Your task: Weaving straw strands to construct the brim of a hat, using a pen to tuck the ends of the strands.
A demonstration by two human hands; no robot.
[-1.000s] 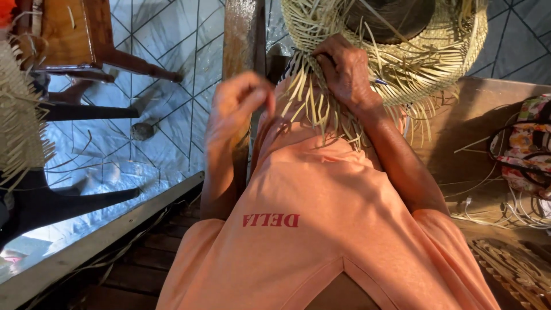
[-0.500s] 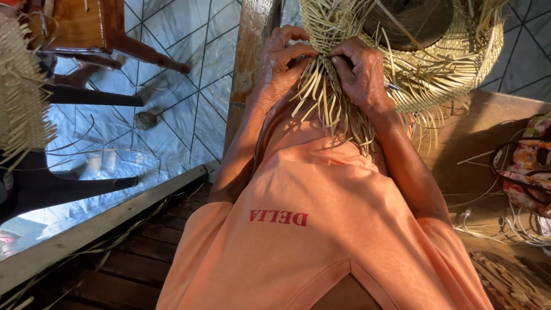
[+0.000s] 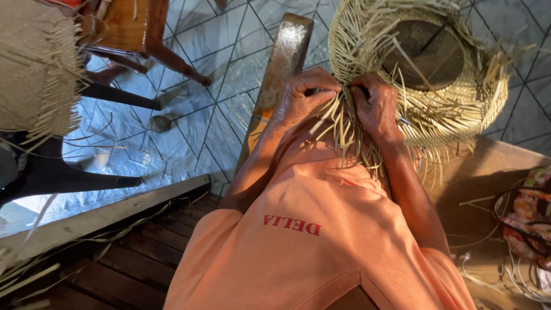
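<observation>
Lighting: bright daylight from upper left; glare on tiled floor [image 3: 189,115]. Shadows: deep beneath chair [image 3: 63,175], lower left dim. Focus: sharp centre; wide-angle bending at edges.

Straw hat [image 3: 453,109]: woven of pale, dry plant fibre, matt and rough, with loose flat strands [image 3: 344,132] left unwoven at the brim. Strands are pinched by the left hand [image 3: 301,97] and right hand [image 3: 376,103]. Inside the crown, a dark wooden block [image 3: 430,54], dull and worn, is seen. Shirt [image 3: 321,229]: soft orange cloth, matt. Floor tiles [image 3: 229,63]: grey, glossy, light reflected. Plank [image 3: 281,69]: bare wood, scuffed, slightly shiny on top. Chair legs [image 3: 166,54]: varnished brown wood. Second woven piece [image 3: 37,69]: same coarse straw, frayed edge. Lower boards [image 3: 126,270]: dark, rough timber.
</observation>
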